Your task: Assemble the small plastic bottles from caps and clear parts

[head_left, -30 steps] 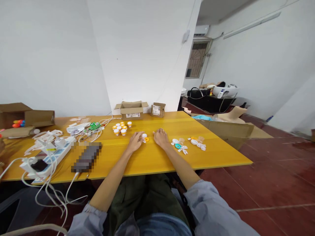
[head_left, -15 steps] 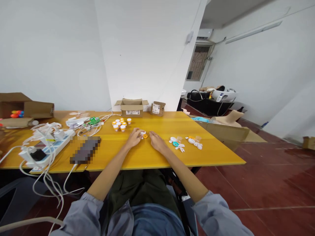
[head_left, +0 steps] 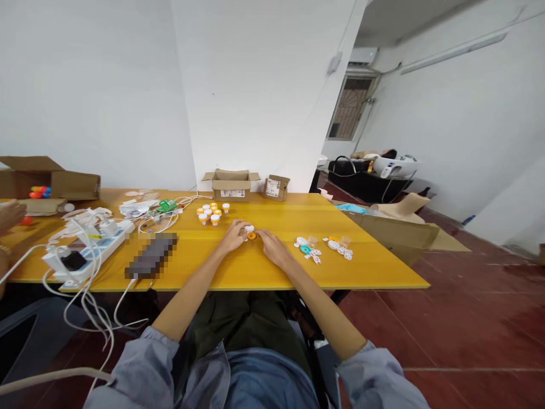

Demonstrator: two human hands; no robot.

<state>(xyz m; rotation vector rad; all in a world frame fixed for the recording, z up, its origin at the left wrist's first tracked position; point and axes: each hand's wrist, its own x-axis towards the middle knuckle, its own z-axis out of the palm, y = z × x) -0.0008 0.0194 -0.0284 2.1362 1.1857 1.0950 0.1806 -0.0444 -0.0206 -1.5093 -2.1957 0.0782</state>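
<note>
My left hand is closed in a pinch on a small white plastic part over the middle of the table. Just below that part is an orange plastic ring. My right hand has its fingers curled together by the ring's right side; whatever lies between its fingertips is too small to make out. To the right lie a teal ring with loose white pieces around it, and a second group with a white disc and white perforated pieces.
Behind my left hand stand several white-and-orange cup-shaped pieces. Two cardboard boxes sit at the back. On the left are a power strip with tangled cables and a dark pixelated device. Another person's hand shows at the left edge.
The white part has tilted up beside the orange ring, and my right fingertips have come closer to it. Another person's hand has entered at the left edge. The view has shifted slightly.
</note>
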